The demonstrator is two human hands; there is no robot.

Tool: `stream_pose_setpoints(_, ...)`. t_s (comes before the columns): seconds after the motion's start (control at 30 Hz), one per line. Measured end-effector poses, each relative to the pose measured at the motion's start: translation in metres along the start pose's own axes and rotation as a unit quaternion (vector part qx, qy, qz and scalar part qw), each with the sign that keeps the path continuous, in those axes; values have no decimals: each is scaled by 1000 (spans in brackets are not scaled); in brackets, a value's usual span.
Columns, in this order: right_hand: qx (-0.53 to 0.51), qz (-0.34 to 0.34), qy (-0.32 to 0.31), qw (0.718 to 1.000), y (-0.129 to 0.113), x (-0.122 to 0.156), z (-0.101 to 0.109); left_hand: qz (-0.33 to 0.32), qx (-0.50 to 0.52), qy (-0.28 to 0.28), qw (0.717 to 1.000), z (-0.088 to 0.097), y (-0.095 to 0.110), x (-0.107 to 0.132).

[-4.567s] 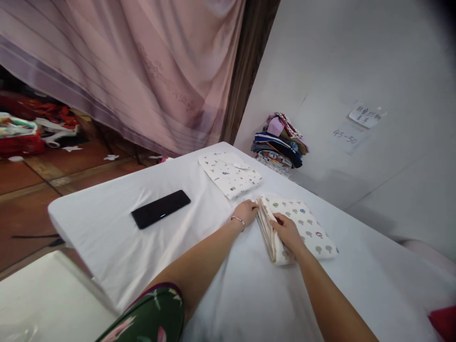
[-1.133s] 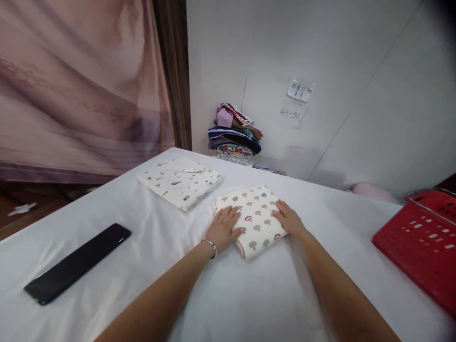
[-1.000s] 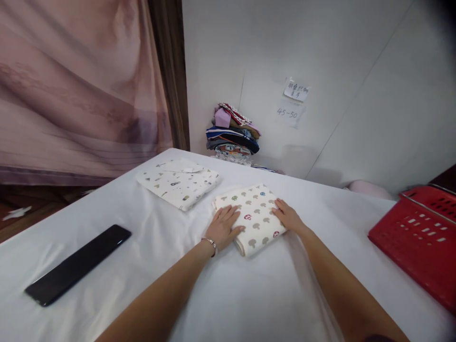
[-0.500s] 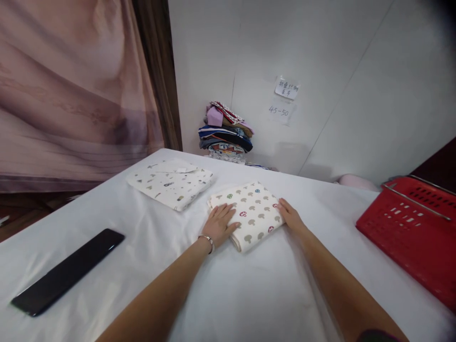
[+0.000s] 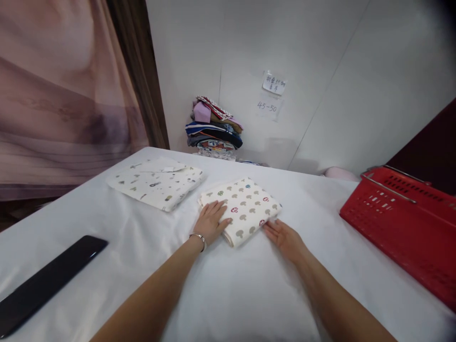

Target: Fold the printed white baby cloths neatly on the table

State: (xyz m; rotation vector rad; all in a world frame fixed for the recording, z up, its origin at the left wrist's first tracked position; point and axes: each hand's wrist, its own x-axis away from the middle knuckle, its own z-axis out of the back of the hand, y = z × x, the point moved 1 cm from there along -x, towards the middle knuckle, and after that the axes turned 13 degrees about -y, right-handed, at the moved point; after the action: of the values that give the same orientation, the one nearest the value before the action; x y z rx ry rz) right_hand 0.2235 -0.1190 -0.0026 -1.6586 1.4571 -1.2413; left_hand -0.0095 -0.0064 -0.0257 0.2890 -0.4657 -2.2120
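Observation:
A folded white cloth with a mushroom print (image 5: 245, 209) lies on the white-covered table (image 5: 242, 289). My left hand (image 5: 211, 222), with a bracelet at the wrist, rests open on its left edge, fingers stretched over the top. At the near right edge my right hand (image 5: 283, 239) is turned partly palm up, fingers extended, tips touching or just under the cloth's edge. To the left, apart from both hands, is a second folded white cloth with small scattered prints (image 5: 156, 184).
A long black glossy object (image 5: 50, 280) lies at the left. On the right stands a red plastic basket (image 5: 395, 228) with metal handles. Behind the table a stack of folded fabrics (image 5: 213, 126) is piled against the wall, near paper notes (image 5: 273, 84). A pink curtain (image 5: 64, 95) hangs at left.
My right hand has moved from the cloth's right corner to its near right edge and turned palm upward. My left hand stays on the cloth. The view has shifted slightly right.

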Motion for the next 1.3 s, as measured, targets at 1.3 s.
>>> stream_pose_setpoints(1.3,8,-84,106,991,-23,-21,100,-154,77,24,985,4,29,14)
